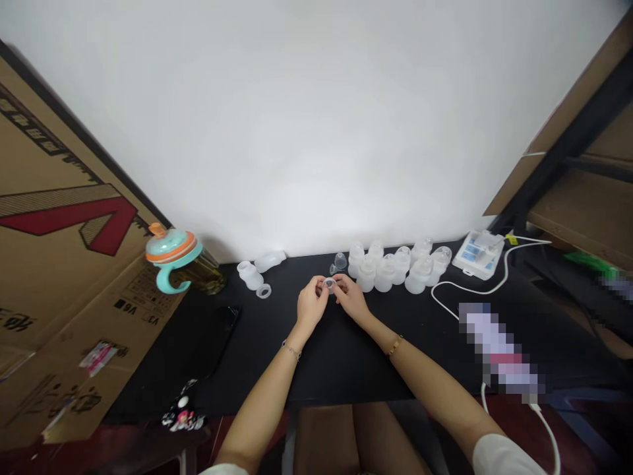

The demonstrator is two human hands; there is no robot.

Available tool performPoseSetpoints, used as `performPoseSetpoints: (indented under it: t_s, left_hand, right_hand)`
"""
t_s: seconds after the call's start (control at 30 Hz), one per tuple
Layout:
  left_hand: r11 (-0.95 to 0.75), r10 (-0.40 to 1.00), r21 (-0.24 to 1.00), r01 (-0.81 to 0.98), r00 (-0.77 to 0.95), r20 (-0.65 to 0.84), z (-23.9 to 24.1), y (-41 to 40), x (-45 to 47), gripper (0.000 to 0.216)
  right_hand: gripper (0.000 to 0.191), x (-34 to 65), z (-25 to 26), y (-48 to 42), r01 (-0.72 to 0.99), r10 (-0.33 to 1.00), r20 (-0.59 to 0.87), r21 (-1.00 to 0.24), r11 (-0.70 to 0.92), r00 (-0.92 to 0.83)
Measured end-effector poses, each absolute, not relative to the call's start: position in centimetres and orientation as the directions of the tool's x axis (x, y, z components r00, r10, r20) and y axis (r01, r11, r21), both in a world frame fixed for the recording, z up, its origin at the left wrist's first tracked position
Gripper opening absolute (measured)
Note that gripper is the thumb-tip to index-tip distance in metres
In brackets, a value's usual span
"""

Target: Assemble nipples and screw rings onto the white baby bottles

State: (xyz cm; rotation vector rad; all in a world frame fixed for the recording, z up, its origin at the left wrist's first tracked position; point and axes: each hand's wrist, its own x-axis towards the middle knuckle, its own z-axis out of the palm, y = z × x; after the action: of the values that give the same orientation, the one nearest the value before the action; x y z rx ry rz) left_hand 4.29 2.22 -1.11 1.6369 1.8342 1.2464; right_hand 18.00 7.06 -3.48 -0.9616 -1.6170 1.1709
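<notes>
Near the middle of the black table, my left hand (312, 300) and my right hand (350, 297) pinch a small clear bottle ring (329, 282) from both sides. The fingers of both hands are closed on its rim. Just behind them lie a clear dome-shaped cap (340, 260) and a small clear nipple-like piece (334, 269). To the right stand several frosted baby bottles (386, 274) in a cluster. On the left, a frosted bottle (250, 275) lies on its side, with another white bottle (270, 260) behind it and a loose ring (264, 291) beside it.
A teal-lidded jug (173, 254) stands at the left by a large cardboard box (74, 264). A dark phone (217, 340) lies in front of it. To the right are a white case (479, 254), a white cable (504, 270) and a blurred-out object (499, 349). A white wall (316, 132) rises behind.
</notes>
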Motion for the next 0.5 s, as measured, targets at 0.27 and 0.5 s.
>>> performPoseSetpoints:
  t_s: [0.27,0.5]
  left_hand:
    - [-0.06,0.935,0.788,0.613,-0.242,0.259,-1.01,2.28,4.35,0.019]
    - [-0.049,0.929,0.794,0.606,-0.264,0.259,-0.79,2.23,4.39,0.018]
  right_hand:
    - [0.023,18.06,-3.69,7.23,0.113,0.935,0.203,-0.963,0.244,-0.291]
    - [0.024,18.0,-3.85,7.24,0.148,0.926,0.254,-0.942,0.303,-0.279]
